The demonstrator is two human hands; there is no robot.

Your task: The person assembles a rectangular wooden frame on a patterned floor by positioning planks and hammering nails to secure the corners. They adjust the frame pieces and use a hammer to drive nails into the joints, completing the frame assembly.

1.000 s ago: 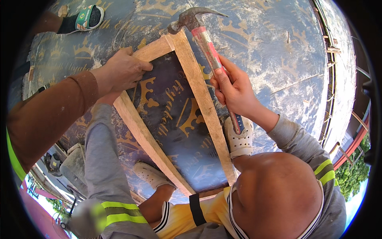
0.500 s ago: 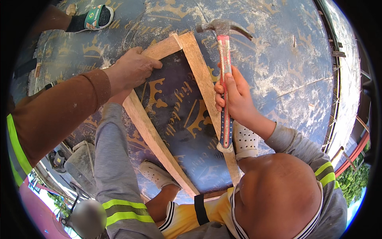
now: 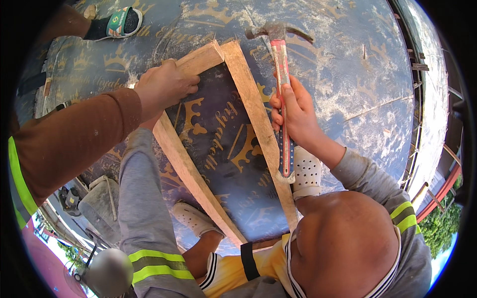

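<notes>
My right hand (image 3: 299, 113) is closed around the handle of a claw hammer (image 3: 279, 57), which it holds upright with the steel head at the far end. The handle's butt end lies over the right rail of a wooden frame (image 3: 251, 97). My left hand (image 3: 152, 120) is by the frame's left rail (image 3: 181, 161), mostly covered by another person's hand (image 3: 164, 89), so its fingers are hidden. That person, in a brown sleeve, grips the short crosspiece (image 3: 202, 58) at the frame's far end. The crosspiece's end meets the right rail at a corner.
The frame lies on dark, dusty printed boards (image 3: 348, 59). My feet in pale clogs (image 3: 196, 218) are beside it, and my bent knee (image 3: 348, 238) fills the lower right. Another person's slide sandal (image 3: 119, 22) is at the far left. A grey bucket-like container (image 3: 102, 203) stands at left.
The hammer has risen slightly, with my right hand still around it. The other person's hand has shifted a little on the crosspiece.
</notes>
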